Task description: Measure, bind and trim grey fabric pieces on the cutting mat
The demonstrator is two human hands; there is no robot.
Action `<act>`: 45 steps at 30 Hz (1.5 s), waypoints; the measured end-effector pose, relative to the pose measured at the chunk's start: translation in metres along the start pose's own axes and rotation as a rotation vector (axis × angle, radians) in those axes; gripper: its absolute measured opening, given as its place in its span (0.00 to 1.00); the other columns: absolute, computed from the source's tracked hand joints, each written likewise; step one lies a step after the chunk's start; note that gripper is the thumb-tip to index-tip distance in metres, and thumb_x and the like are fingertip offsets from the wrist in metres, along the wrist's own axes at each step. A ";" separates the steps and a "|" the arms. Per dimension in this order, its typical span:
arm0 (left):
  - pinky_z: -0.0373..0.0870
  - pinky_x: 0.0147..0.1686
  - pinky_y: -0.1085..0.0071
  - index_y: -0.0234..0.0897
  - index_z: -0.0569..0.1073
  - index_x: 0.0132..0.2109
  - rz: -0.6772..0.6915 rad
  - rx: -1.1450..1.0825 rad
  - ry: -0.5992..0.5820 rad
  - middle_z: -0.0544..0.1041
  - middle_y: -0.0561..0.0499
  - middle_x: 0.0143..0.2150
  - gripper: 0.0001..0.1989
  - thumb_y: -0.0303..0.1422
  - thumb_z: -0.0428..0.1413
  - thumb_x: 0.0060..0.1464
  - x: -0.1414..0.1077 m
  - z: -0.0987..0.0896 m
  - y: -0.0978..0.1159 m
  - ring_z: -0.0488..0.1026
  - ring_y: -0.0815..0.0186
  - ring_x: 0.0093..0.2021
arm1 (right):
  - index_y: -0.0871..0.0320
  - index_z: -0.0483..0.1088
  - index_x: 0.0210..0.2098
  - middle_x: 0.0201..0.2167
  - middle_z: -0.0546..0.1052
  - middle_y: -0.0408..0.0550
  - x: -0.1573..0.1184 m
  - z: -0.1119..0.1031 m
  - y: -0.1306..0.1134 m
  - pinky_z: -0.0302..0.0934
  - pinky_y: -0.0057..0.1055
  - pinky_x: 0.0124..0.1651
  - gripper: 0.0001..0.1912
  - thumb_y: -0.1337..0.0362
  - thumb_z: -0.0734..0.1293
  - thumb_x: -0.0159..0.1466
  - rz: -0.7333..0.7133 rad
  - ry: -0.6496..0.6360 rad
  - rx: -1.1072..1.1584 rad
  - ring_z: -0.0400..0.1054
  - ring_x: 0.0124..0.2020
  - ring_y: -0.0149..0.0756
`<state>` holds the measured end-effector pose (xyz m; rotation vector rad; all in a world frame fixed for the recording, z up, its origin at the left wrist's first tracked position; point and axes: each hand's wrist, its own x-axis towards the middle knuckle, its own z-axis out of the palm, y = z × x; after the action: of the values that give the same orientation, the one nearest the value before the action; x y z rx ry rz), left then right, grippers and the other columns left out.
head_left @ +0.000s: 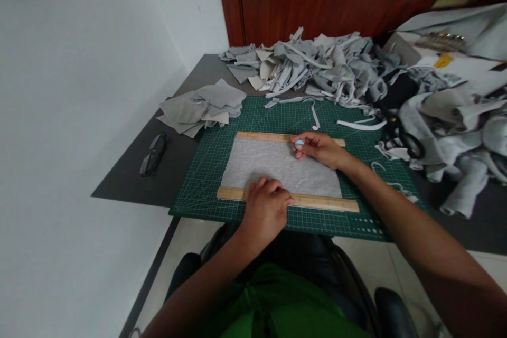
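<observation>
A piece of grey fabric (261,161) lies flat on the green cutting mat (198,185). One wooden ruler (325,202) runs along its near edge, and a second wooden ruler (257,136) lies along its far edge. With bent fingers, my left hand (266,208) presses on the near ruler and holds it against the fabric. My right hand (317,149) pinches a small light-blue tailor's chalk (299,143) between thumb and fingers, above the fabric by the far ruler. Beyond that hand, a small pink disc (315,128) rests on the mat.
Stacked grey fabric pieces (206,105) lie at the left, near eyeglasses (153,154). Heaped grey scraps (317,63) cover the back of the table. Black scissors (407,140) sit at the right among more fabric (455,127). A white box (428,58) stands behind.
</observation>
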<state>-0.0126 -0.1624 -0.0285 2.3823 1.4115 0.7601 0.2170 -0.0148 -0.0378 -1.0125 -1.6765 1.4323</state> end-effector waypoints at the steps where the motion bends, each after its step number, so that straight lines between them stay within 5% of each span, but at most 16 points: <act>1: 0.66 0.44 0.58 0.40 0.81 0.37 0.001 0.001 -0.003 0.79 0.51 0.39 0.05 0.27 0.63 0.61 0.000 0.000 0.000 0.71 0.57 0.44 | 0.54 0.76 0.46 0.31 0.81 0.43 0.000 0.000 0.000 0.73 0.36 0.39 0.22 0.48 0.77 0.60 -0.001 -0.003 0.002 0.76 0.31 0.33; 45: 0.65 0.46 0.59 0.40 0.81 0.35 0.007 -0.079 -0.034 0.78 0.51 0.36 0.06 0.25 0.63 0.60 0.005 -0.002 -0.003 0.71 0.58 0.43 | 0.54 0.76 0.46 0.30 0.81 0.42 0.002 -0.001 0.000 0.73 0.34 0.39 0.20 0.49 0.76 0.62 -0.024 -0.013 -0.017 0.75 0.31 0.32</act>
<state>-0.0142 -0.1561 -0.0267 2.3309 1.3350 0.7587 0.2174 -0.0127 -0.0376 -0.9905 -1.7074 1.4144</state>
